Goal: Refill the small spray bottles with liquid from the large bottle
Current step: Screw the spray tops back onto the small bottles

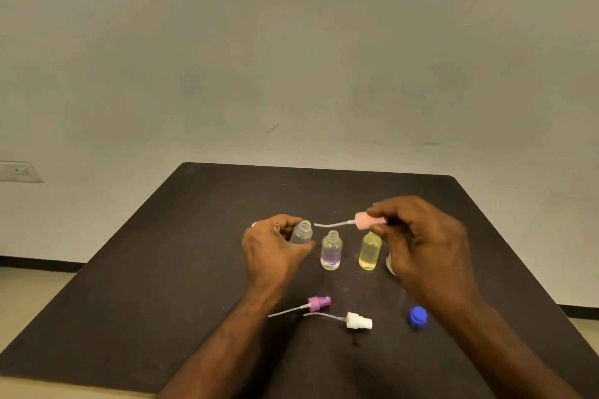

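Dark brown matte table (162, 285) fills the near half of the room, its far edge close to a pale plaster wall (291, 58). Left hand (275, 246) grips a small clear plastic bottle (302, 233), uncapped, fingers curled round its body, bottle tilted slightly. Right hand (421, 246) pinches a pink spray-pump cap (369, 221) between thumb and fingertips; cap held sideways above the table, its thin clear dip tube (330, 224) pointing left toward the held bottle's open neck, tip just short of it.

Just right of the held bottle stands a second small clear bottle (331, 251), upright, open, some clear liquid with a violet tint at its base. Right of that, a small bottle of pale yellow liquid (369, 251), upright, nearly full, partly under the pink cap. Something white (390, 264) shows behind the right hand; cannot tell what.

Nearer, on the table: a purple spray-pump cap (319, 302) and a white spray-pump cap (358, 321), both lying on their sides, tubes trailing left. Further right, a blue screw cap (417, 317), beside the right forearm.

White wall socket (19, 171) at far left.
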